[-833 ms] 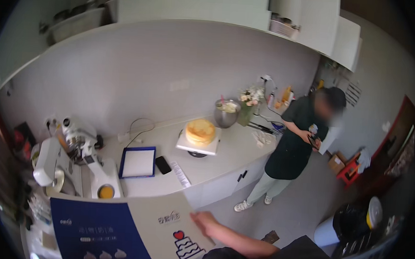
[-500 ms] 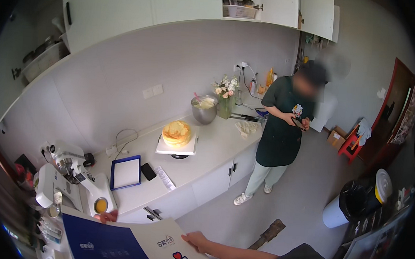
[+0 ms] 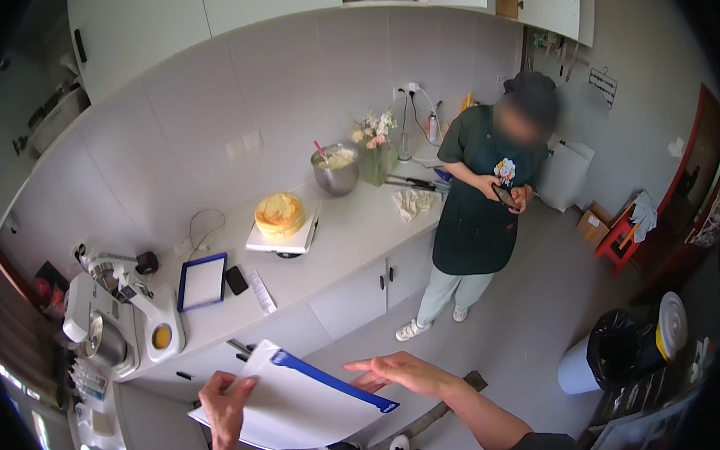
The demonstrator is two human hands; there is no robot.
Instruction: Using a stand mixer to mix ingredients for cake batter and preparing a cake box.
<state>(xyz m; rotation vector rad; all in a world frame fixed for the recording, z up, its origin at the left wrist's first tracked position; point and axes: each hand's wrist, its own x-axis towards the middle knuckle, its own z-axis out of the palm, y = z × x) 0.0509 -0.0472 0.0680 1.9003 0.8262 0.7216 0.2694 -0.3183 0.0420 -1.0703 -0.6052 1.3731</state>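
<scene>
My left hand [image 3: 226,394] pinches the left edge of a white card sheet [image 3: 299,411] with a blue strip along its upper edge. My right hand [image 3: 392,374] is at the strip's upper side, index finger stretched out and fingers apart, not visibly gripping. The sheet hangs low in front of me, tilted, over floor and cabinet fronts. On the counter beyond sit a round sponge cake [image 3: 280,212] on a turntable board, a blue-rimmed tray [image 3: 202,283], a black phone [image 3: 236,279] and a paper strip [image 3: 261,291].
Stand mixers [image 3: 102,333] are at left, and a steel bowl [image 3: 335,175] beside flowers [image 3: 373,143] at the back. A person [image 3: 481,199] in a dark apron stands right of the counter, holding a phone. A lidded bin [image 3: 582,371], red stool [image 3: 619,241] and box [image 3: 592,227] stand farther right.
The sheet has turned from its printed navy-and-cream face to white with a blue edge. My left hand has come fully into view; my right hand's fingers have lifted and stretched out.
</scene>
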